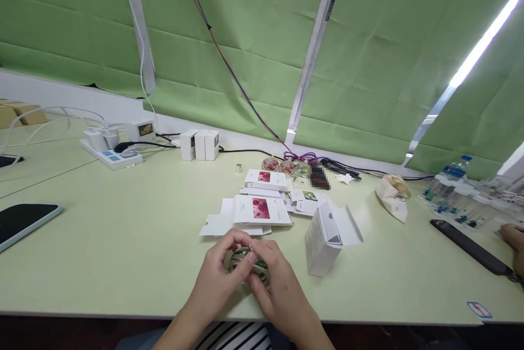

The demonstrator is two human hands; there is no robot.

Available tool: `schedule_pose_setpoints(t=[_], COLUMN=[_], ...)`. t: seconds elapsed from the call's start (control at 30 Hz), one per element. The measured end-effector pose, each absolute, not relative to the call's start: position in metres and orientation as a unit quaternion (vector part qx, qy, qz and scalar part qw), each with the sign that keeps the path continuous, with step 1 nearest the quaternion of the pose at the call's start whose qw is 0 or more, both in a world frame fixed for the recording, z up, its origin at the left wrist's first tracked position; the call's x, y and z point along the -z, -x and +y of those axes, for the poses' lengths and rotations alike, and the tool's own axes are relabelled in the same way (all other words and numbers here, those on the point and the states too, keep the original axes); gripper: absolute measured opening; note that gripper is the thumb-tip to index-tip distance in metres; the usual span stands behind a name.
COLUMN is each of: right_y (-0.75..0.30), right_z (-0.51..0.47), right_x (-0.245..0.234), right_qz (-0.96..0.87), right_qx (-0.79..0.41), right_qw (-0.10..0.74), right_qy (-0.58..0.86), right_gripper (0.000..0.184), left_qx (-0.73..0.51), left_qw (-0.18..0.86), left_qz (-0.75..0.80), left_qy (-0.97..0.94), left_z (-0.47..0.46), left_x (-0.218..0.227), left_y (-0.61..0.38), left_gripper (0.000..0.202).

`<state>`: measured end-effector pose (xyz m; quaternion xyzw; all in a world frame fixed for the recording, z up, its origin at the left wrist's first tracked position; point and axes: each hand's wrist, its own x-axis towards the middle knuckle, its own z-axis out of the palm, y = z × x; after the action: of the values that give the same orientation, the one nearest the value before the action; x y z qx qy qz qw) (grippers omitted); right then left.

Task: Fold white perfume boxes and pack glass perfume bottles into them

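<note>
Green disc (pixel 244 264) pinched between left hand (pixel 216 280) and right hand (pixel 279 286).

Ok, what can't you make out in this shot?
Head view, small round item: mostly covered by the left hand and right hand, so its kind is unclear.
Head view, flat cartons: print too small to read.
Head view, dark object behind the cartons: blurred out.
Head view, another person's hand: cut off by the right edge.
</note>
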<state>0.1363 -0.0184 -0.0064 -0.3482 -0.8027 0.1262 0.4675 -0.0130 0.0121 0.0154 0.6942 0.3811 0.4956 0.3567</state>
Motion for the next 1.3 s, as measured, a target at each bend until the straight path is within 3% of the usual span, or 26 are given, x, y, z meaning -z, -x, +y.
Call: schedule_pose_setpoints(t=[0.53,0.93,1.3], right_y=[-0.1359,-0.1371,-0.1373], right_z=[-0.0189,-0.0177,-0.0186], right_x=[0.0063,0.0089,0.0071], right_qz=[-0.797,-0.795,-0.792], right_qx=[-0.135,-0.159,-0.166], right_qw=[0.477,0.468,0.465], right_qy=[0.345,0.351,0.359], right_gripper=[0.060,0.061,0.061], left_qx=[-0.488,-0.487,-0.481], left_qw=[0.362,0.423,0.394], left_qz=[0.358,0.317,0.336], left_qy=[-0.709,-0.696,-0.707], left_z=[0.0096,0.0102,0.0125], left_x=[-0.0111,-0.0094,-0.0073], left_y=[0.0134,0.0170,0.0166], left_gripper=[0.006,0.018,0.013])
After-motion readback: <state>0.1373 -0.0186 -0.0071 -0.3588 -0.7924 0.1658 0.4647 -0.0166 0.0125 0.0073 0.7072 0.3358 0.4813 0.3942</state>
